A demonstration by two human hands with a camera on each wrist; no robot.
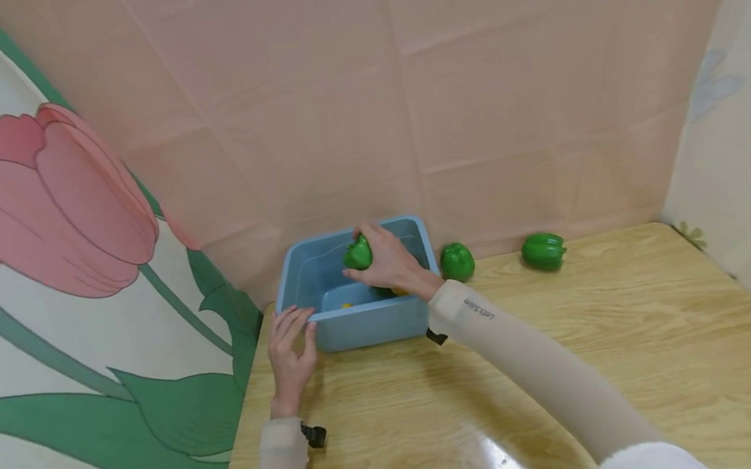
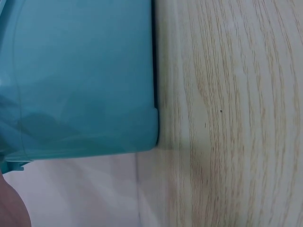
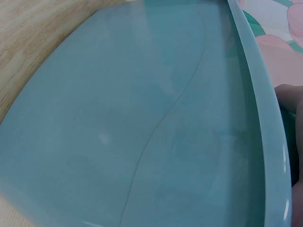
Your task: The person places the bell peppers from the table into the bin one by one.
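Note:
My right hand [image 1: 387, 259] grips a green bell pepper [image 1: 358, 253] over the inside of a blue plastic bin [image 1: 372, 325]. The thumb lies below the pepper and the fingers curl over its top. At the bin's front left corner my left hand [image 1: 292, 353] holds the rim, with fingers over the edge and thumb on the near side. Inside the bin, yellow bits [image 1: 347, 305] and something dark show, mostly hidden by the right hand and the front wall. The right wrist view shows the bin's outer wall [image 3: 142, 118], with part of the hand [image 3: 296, 123] beyond the rim.
A green bell pepper [image 1: 457, 261] stands right beside the bin, and another pepper [image 1: 543, 251] lies farther right near the back edge. All rest on a wooden table [image 1: 618, 334]. A pink cloth [image 1: 504, 109] hangs behind; a painted wall [image 1: 63, 343] borders the left.

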